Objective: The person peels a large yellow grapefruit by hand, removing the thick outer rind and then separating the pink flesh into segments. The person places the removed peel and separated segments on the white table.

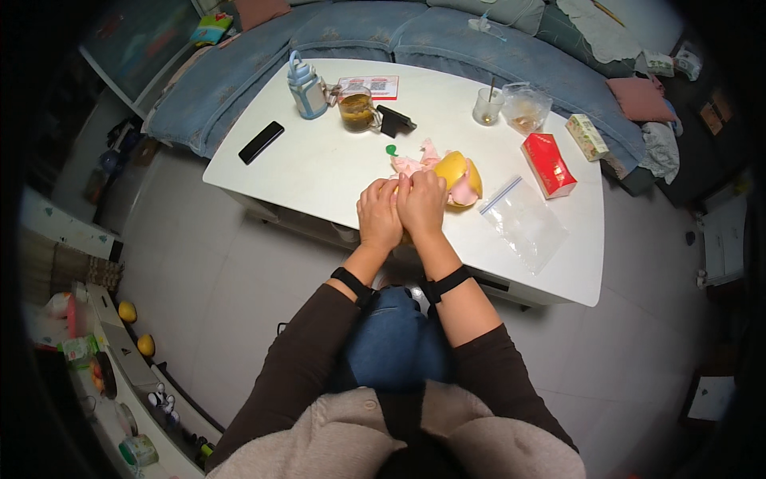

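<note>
My left hand (380,212) and my right hand (422,203) are pressed together at the near edge of the white table, fingers curled over something mostly hidden beneath them. A small yellowish part shows below the palms. Just beyond my right hand lies thick yellow pomelo peel (453,169) with a pink inner side. Torn pink peel pieces (428,153) lie past my fingertips. A small green piece (391,149) sits beyond them. To the right, a clear zip bag (526,224) lies flat.
On the table (317,179) stand a blue bottle (307,90), a glass mug of tea (357,111), a black stand (395,121), a drinking glass (488,108) and a red box (548,166). A phone (261,142) lies at left. A blue sofa (347,30) runs behind.
</note>
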`<state>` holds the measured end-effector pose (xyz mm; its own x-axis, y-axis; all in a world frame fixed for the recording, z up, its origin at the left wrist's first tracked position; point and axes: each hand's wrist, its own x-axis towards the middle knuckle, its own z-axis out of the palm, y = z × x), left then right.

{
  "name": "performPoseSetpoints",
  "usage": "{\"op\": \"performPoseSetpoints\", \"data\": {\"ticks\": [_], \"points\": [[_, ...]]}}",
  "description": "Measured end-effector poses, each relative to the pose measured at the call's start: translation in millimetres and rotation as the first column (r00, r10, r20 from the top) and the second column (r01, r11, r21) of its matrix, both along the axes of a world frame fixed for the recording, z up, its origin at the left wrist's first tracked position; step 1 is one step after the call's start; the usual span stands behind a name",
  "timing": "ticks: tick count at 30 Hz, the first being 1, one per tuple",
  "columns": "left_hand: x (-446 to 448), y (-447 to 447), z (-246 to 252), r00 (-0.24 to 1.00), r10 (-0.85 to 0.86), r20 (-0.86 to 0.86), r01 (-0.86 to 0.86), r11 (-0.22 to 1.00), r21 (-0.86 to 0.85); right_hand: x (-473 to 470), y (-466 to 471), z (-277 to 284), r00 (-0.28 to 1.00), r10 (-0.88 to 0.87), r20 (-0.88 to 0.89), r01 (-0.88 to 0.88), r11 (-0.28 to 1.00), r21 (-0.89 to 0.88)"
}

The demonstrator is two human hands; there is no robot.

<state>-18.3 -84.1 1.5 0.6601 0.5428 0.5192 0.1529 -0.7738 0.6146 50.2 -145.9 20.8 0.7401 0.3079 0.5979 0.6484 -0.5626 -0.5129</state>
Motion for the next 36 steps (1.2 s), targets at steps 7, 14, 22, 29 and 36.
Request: {"op": "performPoseSetpoints", "data": {"ticks": [7,14,22,29,36], "points": [[5,5,-4,0.999,-0.043,0.015,0.043,0.999,0.011,10,0,-2,0.998,0.062,0.004,-0.062,0.998,0.03],[1,6,-2,0.998,-0.059,-0.021,0.06,0.998,0.018,1,-5,-8,0.987,0.159,0.025,-0.161,0.979,0.128],[15,11,6,0.992,-0.079,-0.094,0.08,0.997,0.016,9,-8,-9,0.984,0.044,0.171,-0.059,0.995,0.085],[14,19,11,0.975,-0.084,-0.206,0.076,0.996,-0.046,-2,-6,-6,0.998,0.044,0.052,-0.048,0.996,0.075],[27,25,14,0.976,-0.048,-0.213,0.041,0.998,-0.039,0,-34,1,0.96,0.224,-0.169,-0.161,0.934,0.32]]}}
